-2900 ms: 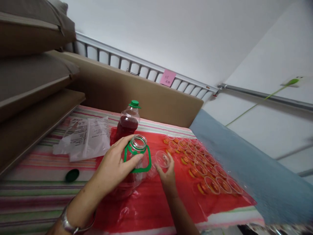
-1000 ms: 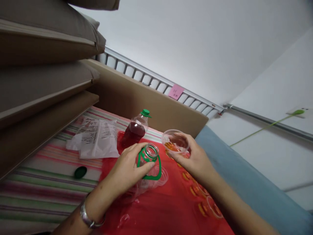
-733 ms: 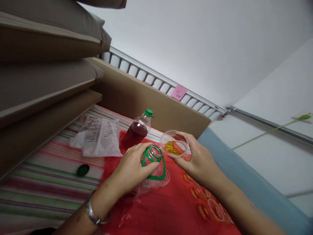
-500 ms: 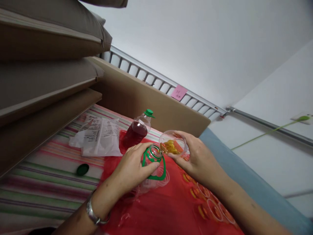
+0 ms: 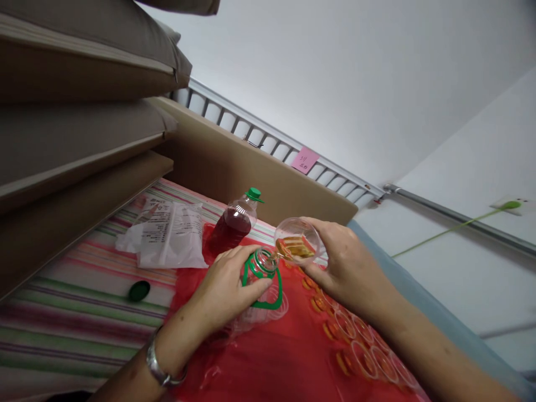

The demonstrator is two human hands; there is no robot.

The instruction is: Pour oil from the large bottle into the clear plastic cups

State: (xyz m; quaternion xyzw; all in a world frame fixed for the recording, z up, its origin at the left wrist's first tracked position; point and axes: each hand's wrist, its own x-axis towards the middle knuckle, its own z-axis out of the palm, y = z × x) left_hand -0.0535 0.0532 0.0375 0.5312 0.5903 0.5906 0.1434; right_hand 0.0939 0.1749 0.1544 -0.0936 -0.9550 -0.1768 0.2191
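My left hand (image 5: 228,290) is wrapped round the neck of a clear plastic bottle (image 5: 255,318) with a green carry handle; its mouth is uncapped. In my right hand (image 5: 343,254) a clear plastic cup (image 5: 296,241) tilts toward that mouth. Amber liquid lies in the cup, and a thin stream runs from its rim into the bottle's opening. Behind my left hand stands a second bottle (image 5: 234,220), holding dark red liquid and closed with a green cap. A loose dark green cap (image 5: 139,290) lies to the left on the striped cloth.
Rows of clear cups (image 5: 364,357) with amber contents stand on the red plastic sheet (image 5: 293,357), under my right forearm. A white printed plastic bag (image 5: 171,234) lies at left. Stacked cushions (image 5: 84,128) rise at far left; a beige board (image 5: 251,167) borders the back.
The amber liquid in the tilted cup has dropped slightly, and the stream into the bottle shows more clearly. Both hands have kept their holds, and the view has shifted slightly.
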